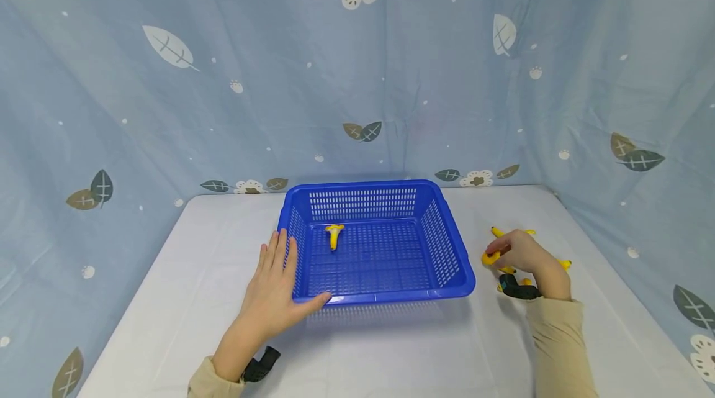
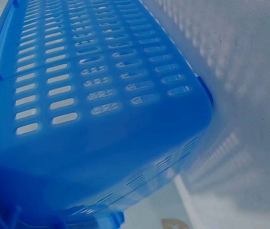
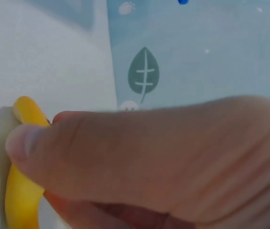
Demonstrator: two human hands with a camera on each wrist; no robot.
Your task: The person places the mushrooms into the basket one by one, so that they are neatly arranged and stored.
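A blue plastic basket [image 1: 380,297] with slotted walls stands on the white table. My left hand [image 1: 274,298] rests on its left front corner, fingers straight and thumb spread along the front rim. In the left wrist view the basket's slotted outer wall [image 2: 91,138] fills most of the picture. Right of the basket, my right hand [image 1: 522,255] pinches a toy banana [image 1: 490,258] between thumb and fingers. The right wrist view shows this curved yellow banana [image 3: 22,195] under the thumb, partly hidden by the hand. Inside the basket lies a yellow toy banana [image 1: 334,238] with a partly peeled look.
Around my right hand lie several more small yellow toy bananas, one [image 1: 497,231] behind it and another [image 1: 565,264] to its right; the hand partly covers the group. A blue patterned cloth [image 1: 251,106] hangs behind and beside the white tabletop [image 1: 391,354].
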